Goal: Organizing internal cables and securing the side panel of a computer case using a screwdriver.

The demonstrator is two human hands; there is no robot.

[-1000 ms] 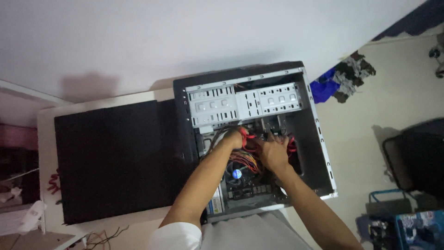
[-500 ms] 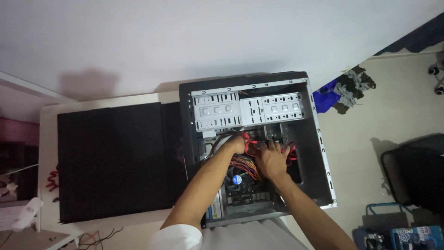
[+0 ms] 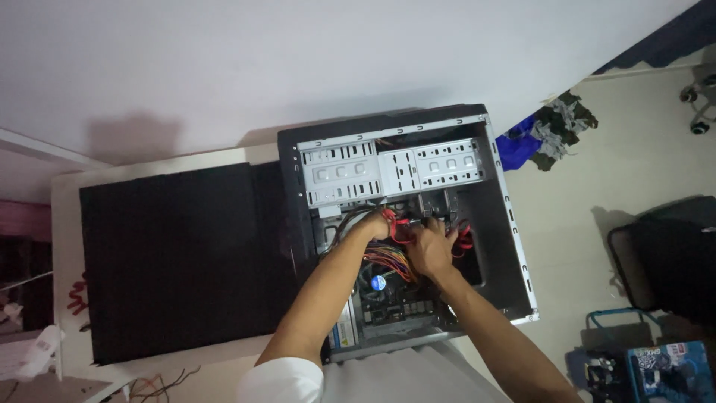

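Both hands worked inside the open case (image 3: 514,246), which lay on its side on the table (image 3: 63,246). The left hand (image 3: 375,224) was curled around the red cables (image 3: 395,224) just below the drive cage (image 3: 388,168); the right hand (image 3: 431,250) pressed beside it, over the bundle of coloured wires (image 3: 391,261). Whether the right fingers gripped anything, I could not tell. The cables looked light and limp, likely best held near their plugs, which seemed fragile. The hands hid the connectors, and the dim interior blurred the board (image 3: 395,306) and fan (image 3: 378,283).
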